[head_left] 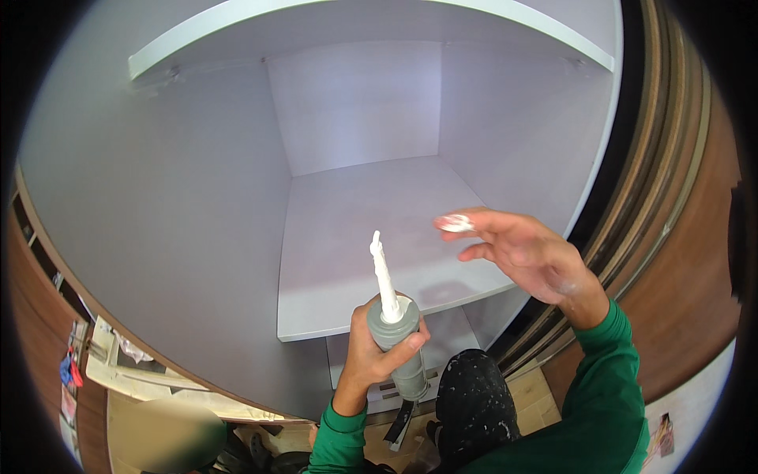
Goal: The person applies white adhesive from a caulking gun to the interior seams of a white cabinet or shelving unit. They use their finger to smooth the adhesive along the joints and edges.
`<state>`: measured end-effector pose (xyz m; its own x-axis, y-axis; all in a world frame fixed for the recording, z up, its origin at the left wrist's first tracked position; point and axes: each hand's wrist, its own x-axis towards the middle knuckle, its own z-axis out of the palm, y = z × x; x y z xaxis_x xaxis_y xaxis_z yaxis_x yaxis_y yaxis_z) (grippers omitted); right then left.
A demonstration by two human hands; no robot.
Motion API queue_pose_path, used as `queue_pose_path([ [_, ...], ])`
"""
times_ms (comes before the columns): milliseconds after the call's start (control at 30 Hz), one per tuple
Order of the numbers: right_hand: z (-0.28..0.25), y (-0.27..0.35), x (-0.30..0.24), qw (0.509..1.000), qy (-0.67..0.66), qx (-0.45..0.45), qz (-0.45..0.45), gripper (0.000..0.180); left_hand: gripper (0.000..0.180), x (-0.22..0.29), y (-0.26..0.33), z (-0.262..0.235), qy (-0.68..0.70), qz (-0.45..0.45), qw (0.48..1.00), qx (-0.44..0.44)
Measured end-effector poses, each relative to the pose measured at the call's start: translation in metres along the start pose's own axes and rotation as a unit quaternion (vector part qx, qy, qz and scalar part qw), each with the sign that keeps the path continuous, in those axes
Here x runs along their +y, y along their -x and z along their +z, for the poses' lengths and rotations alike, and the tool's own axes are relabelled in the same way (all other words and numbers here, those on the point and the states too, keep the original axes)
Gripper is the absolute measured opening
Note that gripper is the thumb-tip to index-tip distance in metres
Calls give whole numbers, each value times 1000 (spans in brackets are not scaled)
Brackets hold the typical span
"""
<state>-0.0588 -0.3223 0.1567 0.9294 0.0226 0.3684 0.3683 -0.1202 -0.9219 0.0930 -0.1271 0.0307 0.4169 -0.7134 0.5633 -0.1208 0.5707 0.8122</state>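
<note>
My left hand (pixel 377 351) is wrapped round the grey barrel of a caulking gun (pixel 409 371). Its white nozzle (pixel 384 276) points up and away, with white sealant smeared along it and a blob at the tip. To the right, my right hand (pixel 517 253) hangs in the air, palm partly turned up and fingers apart. White sealant (pixel 456 223) coats its fingertips, and a whitish smear marks the wrist. Both hands are in front of a pale grey cabinet shelf (pixel 371 213), apart from its surface.
Overhead runs an upper shelf (pixel 379 12); a tall side panel (pixel 158 205) stands at left. Brown sliding-door panels (pixel 671 197) rise at right. Below left are a person (pixel 170 434), partly blurred, and a wooden frame (pixel 158 379). My paint-spotted knee (pixel 474 395) is under the shelf edge.
</note>
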Motion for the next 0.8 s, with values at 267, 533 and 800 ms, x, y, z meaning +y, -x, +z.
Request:
queue_pose_path([
  [267,3,-28,-19,992,92,-82,30,57,27,-16,-1,10,-15,-25,999,-35],
  [533,6,-36,-30,965,242,-78,57,53,31,-21,0,8,-74,-41,996,-21],
  [800,18,-37,-35,922,382,-68,-2,57,32,-14,-2,6,-89,-63,994,8],
])
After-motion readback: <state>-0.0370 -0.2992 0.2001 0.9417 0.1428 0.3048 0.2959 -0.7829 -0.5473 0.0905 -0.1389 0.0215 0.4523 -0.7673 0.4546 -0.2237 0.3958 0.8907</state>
